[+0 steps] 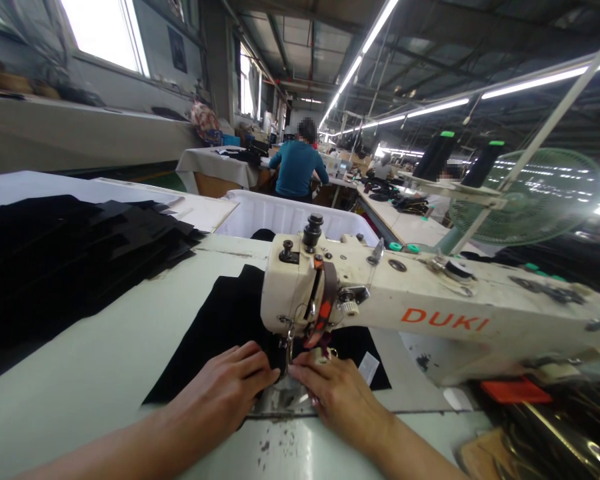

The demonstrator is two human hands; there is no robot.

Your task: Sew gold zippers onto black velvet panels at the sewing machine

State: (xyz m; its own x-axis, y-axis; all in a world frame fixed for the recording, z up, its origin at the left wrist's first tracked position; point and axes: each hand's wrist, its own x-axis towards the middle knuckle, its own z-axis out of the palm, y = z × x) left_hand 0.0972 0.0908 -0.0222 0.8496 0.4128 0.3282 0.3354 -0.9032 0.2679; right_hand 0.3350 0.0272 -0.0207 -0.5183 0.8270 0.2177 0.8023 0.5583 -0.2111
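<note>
A piece of black fabric (220,320) lies under the head of a white sewing machine (440,300). My left hand (225,387) is closed on its near edge, left of the presser foot (290,353), with thumb and forefinger together. Just to the right of the foot, my right hand (337,390) pinches the same fabric at its edge. Something pale is wrapped round one of its fingers. Beyond this hand, a small white label (369,368) rests on the fabric. The fingertips hide the stitching point and part of the metal needle plate (285,398).
Stacked black fabric pieces (70,260) cover the table's left side. Behind the machine stands a white plastic bin (300,212). An orange-red item (515,391) and dark glossy material lie at right. A green fan (535,197) and a person in blue (300,167) are farther back.
</note>
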